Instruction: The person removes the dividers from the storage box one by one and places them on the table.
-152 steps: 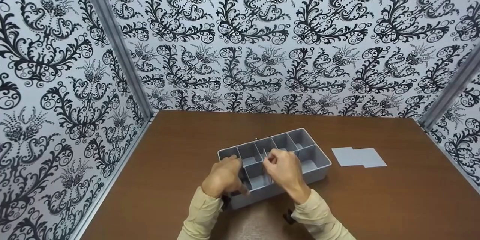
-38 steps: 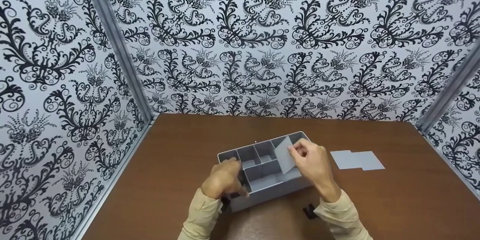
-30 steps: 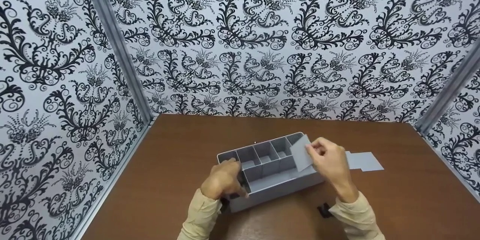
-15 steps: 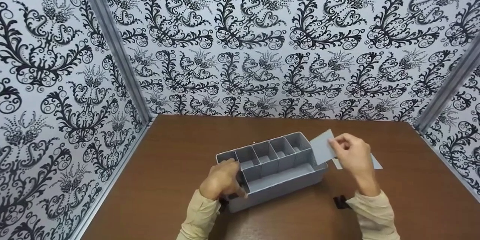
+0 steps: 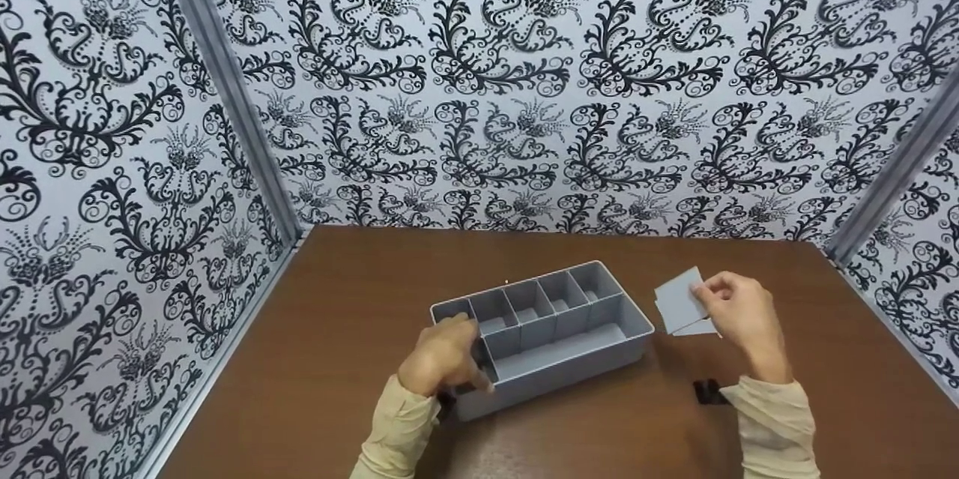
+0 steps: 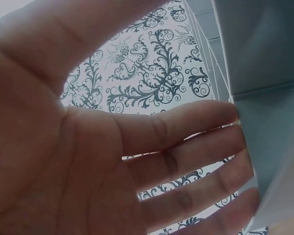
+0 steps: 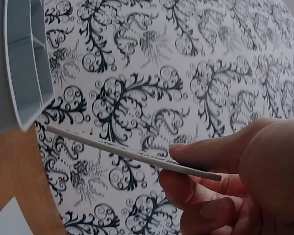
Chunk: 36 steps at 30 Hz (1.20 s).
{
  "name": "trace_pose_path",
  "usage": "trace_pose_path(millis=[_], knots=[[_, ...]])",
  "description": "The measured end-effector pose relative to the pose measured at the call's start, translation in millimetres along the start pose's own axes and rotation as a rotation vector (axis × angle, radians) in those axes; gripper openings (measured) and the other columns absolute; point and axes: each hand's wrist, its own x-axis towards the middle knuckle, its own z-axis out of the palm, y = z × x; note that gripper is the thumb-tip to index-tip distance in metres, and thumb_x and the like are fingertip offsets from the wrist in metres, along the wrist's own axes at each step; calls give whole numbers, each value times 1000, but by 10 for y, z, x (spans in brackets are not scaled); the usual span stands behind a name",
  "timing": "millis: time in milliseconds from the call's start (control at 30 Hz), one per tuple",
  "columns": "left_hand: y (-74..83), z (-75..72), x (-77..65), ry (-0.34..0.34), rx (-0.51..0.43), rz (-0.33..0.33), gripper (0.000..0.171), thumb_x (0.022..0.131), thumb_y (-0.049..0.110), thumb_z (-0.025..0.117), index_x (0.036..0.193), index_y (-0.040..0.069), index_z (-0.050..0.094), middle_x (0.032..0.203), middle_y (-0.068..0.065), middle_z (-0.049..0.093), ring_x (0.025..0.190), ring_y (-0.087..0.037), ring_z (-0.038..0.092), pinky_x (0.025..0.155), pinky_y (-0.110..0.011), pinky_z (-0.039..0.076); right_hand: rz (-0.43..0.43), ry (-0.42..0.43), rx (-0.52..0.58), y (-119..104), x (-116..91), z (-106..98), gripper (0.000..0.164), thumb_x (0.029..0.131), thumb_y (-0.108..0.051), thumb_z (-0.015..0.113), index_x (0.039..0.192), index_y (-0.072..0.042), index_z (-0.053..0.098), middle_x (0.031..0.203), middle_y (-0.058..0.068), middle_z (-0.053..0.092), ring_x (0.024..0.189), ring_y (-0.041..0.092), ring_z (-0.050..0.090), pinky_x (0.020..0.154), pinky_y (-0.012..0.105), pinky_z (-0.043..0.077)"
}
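Observation:
A grey organizer box [image 5: 554, 381] with compartments stands at an angle on the table, one long compartment along its front and a row of smaller ones behind. My left hand [image 5: 442, 355] rests over its left end. In the left wrist view the fingers [image 6: 181, 127] are mostly straight, their tips at the rim. Right of the box, my right hand [image 5: 745, 314] pinches a thin, flat grey divider panel [image 5: 680, 300] between thumb and fingers. Seen edge-on in the right wrist view, the divider panel [image 7: 112, 148] tilts slightly. Beneath it lie other flat panels [image 5: 697, 327], partly hidden.
The brown table [image 5: 374, 269] is enclosed by walls of black-and-white patterned panels [image 5: 509, 89], with grey posts [image 5: 225, 82] at the corners. A small black device [image 5: 708, 391] sits at the right wrist. Bare tabletop shows behind the box.
My right hand has pulled the divider panel up out of the box's front row and carried it right, over the panels on the table. The left hand stays at the box's left end.

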Motion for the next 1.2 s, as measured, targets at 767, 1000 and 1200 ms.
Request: trace_pose_path(millis=[767, 1000, 1200], knots=[[-3, 19, 11, -10, 8, -13, 72, 53, 44, 95, 107, 5, 67, 109, -10, 63, 105, -34, 62, 86, -48, 52, 119, -317, -57, 431, 98, -2, 26, 90, -30, 69, 87, -4, 71, 92, 12, 68, 82, 23, 58, 67, 34, 44], [1, 2, 10, -17, -6, -12, 71, 53, 42, 95, 106, 5, 67, 106, -8, 62, 104, -33, 62, 86, -49, 51, 153, -374, -38, 540, 103, 34, 26, 89, -29, 70, 79, -6, 64, 82, 3, 60, 76, 20, 51, 65, 32, 40], [5, -10, 2, -24, -8, -8, 70, 54, 41, 95, 107, 6, 67, 105, -6, 62, 105, -32, 61, 87, -49, 51, 170, -396, -35, 618, 106, 70, 23, 88, -25, 71, 78, -5, 64, 79, 2, 57, 76, 20, 50, 63, 32, 40]])
